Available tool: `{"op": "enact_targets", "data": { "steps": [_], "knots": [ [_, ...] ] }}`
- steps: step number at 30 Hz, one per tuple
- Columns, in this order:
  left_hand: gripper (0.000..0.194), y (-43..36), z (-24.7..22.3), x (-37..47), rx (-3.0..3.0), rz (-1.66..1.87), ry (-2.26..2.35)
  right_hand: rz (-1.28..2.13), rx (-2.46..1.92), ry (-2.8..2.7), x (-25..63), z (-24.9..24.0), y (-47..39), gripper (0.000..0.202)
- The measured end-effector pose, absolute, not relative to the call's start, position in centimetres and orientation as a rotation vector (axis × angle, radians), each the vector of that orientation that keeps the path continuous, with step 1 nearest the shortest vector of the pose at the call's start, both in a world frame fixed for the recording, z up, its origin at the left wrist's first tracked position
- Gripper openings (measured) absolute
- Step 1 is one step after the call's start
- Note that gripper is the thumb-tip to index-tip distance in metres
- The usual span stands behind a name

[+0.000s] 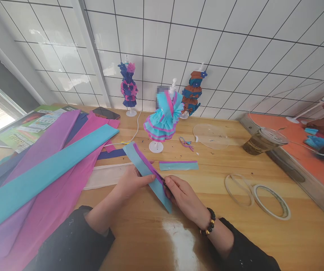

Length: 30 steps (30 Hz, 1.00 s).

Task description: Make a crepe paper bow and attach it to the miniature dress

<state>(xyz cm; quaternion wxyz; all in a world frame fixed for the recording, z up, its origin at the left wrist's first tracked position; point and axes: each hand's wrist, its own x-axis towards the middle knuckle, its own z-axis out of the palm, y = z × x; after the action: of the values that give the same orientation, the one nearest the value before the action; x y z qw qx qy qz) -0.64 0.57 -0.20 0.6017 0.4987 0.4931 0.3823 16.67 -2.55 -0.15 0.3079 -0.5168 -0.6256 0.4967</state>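
My left hand (132, 183) pinches a blue crepe paper strip (142, 165) with a purple edge, its thumb lying on top. The strip slants down to the right over the table. In my right hand (182, 195) is a pair of dark scissors (161, 178), their blades lying along the purple edge; the handles are mostly hidden by my fingers. A shorter blue strip with a purple edge (178, 165) lies flat just beyond. Behind it stands a small dress form (163, 116) in a ruffled blue, purple and pink paper dress.
Folded crepe paper sheets (51, 163) cover the left side. Two more dressed forms, one navy and pink (129, 88) and one brown and blue (192, 94), stand by the tiled wall. Tape rolls (272, 201), a lidded cup (263, 141) and a clear plastic disc (210, 135) are on the right.
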Motion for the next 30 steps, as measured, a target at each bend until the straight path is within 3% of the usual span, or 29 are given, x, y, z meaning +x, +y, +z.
{"op": "enact_targets", "data": {
  "steps": [30],
  "knots": [
    [0.049, 0.41, -0.11, -0.37, 1.175, 0.871, 1.138, 1.218, -1.361, -1.712, 16.37, -0.57, -2.64, 0.033]
  ]
}}
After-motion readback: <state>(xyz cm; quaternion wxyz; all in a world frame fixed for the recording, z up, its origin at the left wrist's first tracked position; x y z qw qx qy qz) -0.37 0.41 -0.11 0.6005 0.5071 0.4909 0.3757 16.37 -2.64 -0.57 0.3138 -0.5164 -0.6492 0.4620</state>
